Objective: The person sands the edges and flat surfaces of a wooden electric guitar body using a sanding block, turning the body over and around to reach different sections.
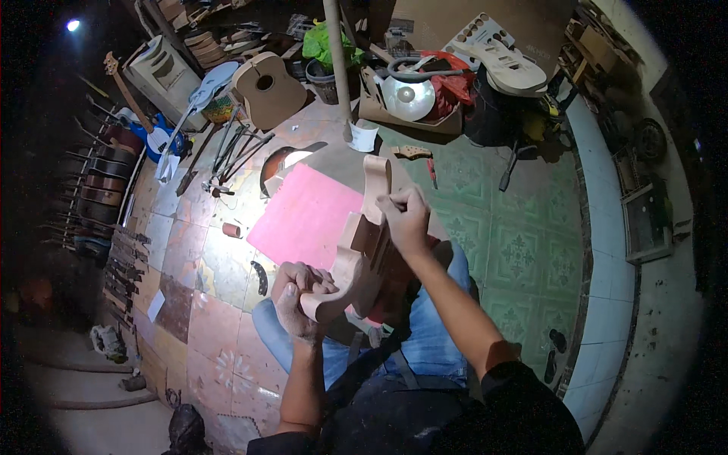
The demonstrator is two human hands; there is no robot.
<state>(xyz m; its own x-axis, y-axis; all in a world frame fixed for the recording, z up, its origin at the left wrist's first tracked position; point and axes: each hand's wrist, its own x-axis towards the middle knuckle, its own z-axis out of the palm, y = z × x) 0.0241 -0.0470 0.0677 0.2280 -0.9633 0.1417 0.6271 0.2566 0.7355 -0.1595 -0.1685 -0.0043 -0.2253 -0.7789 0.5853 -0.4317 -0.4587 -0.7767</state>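
Observation:
A bare wooden electric guitar body [350, 277] stands tilted on edge over my lap, with its curved horns and a neck pocket cut-out showing. My left hand [297, 296] wraps its fingers around the near horn. Against the side of the far horn, my right hand [408, 224] is closed with bent fingers and the thumb toward the wood. Whatever it may pinch is hidden. Beneath and beyond the body lies a pink sheet [307, 212].
On the floor ahead lie a guitar headstock piece [412, 152], a red-handled tool [432, 173] and a brown roll [232, 230]. A pole [337, 68] rises behind. Further back are an acoustic guitar body [271, 91], a blue guitar [158, 138] and a pale guitar body [504, 67].

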